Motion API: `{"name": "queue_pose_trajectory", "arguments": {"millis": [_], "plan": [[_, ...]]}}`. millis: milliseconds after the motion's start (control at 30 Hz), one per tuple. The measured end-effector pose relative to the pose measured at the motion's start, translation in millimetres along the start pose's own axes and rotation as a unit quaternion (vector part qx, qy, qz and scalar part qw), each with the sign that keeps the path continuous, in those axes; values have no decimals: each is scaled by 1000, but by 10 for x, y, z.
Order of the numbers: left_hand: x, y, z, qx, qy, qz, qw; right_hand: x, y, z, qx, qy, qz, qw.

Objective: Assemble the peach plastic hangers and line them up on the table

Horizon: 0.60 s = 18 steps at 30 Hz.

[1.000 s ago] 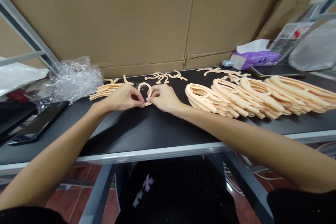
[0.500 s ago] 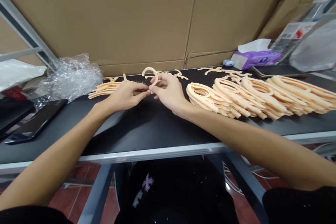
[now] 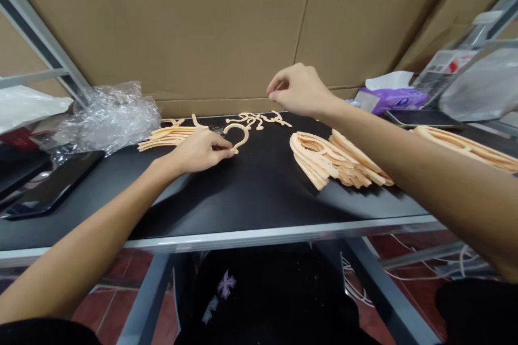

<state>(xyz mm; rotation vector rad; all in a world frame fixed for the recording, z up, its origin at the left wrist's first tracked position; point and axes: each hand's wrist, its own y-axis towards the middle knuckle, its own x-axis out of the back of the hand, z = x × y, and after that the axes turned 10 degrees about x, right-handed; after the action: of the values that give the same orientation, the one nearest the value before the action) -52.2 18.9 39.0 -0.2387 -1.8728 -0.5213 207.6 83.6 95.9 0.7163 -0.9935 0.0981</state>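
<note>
Cardboard: big brown sheets (image 3: pixel 182 27) stand as a wall behind my table (image 3: pixel 251 194), which is black with a pale metal front edge.
Left hand: my thumb and fingers (image 3: pixel 200 151) are pressed together on the foot of one hook, with hardly any gap between them; the other fingers fold in behind.
Hook: cream-coloured and curved, it (image 3: pixel 246 133) rises from my left fingertips, just above the table near its middle, its open side towards my left.
Right hand: raised well off the table in front of the cardboard, my hand (image 3: pixel 301 89) is apart from the hook. Its fingers curl in towards the thumb; I cannot tell whether the tips meet or hold anything.
Strips: a cream pile (image 3: pixel 172 137) lies just beyond my left hand.
Small pieces: a loose scatter (image 3: pixel 251 118) lies near the back edge, behind the hook.
Frames: cream stacks (image 3: pixel 343 164) lie to the right, partly hidden by my right forearm.
Left end: crumpled clear wrap (image 3: pixel 117 118) sits behind a dark phone (image 3: pixel 56 183).
Right end: a purple tissue pack (image 3: pixel 399 99) stands near the back.
</note>
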Motion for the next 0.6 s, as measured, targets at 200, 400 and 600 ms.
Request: {"name": "queue_pose_trajectory", "arguments": {"millis": [200, 400, 600], "plan": [[-43, 9, -7, 10, 10, 2, 1000, -226, 178, -389, -43, -196, 187, 962], [-65, 7, -1, 19, 3, 13, 1000, -350, 182, -564, -65, -265, 205, 940], [-81, 3, -40, 8, -10, 13, 1000, -313, 129, -524, -54, -262, 215, 939]]}}
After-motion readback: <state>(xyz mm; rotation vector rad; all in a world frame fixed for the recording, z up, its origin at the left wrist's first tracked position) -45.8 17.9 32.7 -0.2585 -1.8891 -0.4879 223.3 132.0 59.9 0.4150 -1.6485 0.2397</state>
